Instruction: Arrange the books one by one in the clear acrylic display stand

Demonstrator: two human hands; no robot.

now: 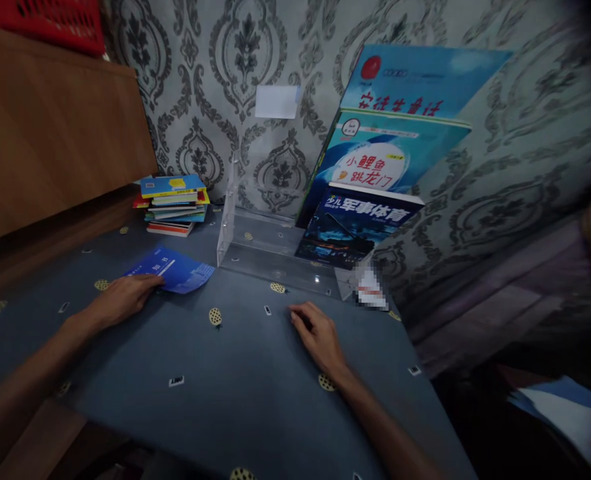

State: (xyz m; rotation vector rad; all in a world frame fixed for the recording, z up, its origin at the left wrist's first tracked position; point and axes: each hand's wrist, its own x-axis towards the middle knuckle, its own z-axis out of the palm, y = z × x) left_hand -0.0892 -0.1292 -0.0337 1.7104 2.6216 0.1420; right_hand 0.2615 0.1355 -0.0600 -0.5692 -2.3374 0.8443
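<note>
My left hand [131,295] is closed on the near left edge of a blue booklet [183,270], at the left of the table. My right hand [315,332] rests on the dark tablecloth, fingers curled, with what they hold, if anything, hidden. Beyond it stands a clear acrylic rack [275,263]. Three books lean in the rack's right side: a dark blue one [358,227] in front, a teal one [400,143] behind it and a tall light blue one [425,77] at the back.
A stack of books [175,207] lies at the back left, beside a wooden cabinet [60,127] with a red basket [45,23] on top. A blurred white item [370,287] sits right of the rack. Patterned wall behind.
</note>
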